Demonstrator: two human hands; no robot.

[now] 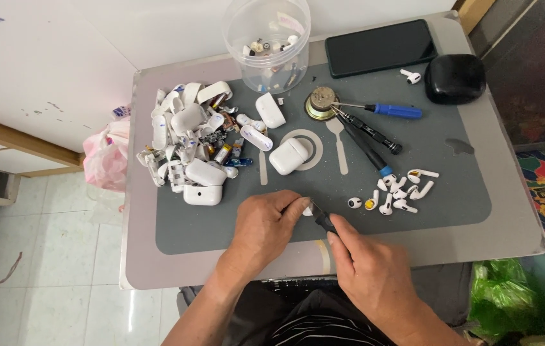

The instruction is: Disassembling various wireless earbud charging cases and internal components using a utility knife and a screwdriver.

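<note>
Low in the middle of the frame, my left hand (pixel 266 224) has its fingers clamped on a small white earbud (pixel 308 209). My right hand (pixel 368 269) has its fingers closed around a black tool (pixel 324 221) whose tip touches the earbud. Both sit over the grey mat (pixel 208 230) on the tabletop (pixel 509 211). Loose earbuds (pixel 397 192) lie right of centre, a pile of cases (pixel 192 141) at upper left.

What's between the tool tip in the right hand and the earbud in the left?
Nothing visible. The right hand holds the black tool with its tip at the white earbud pinched by the left hand.
</note>
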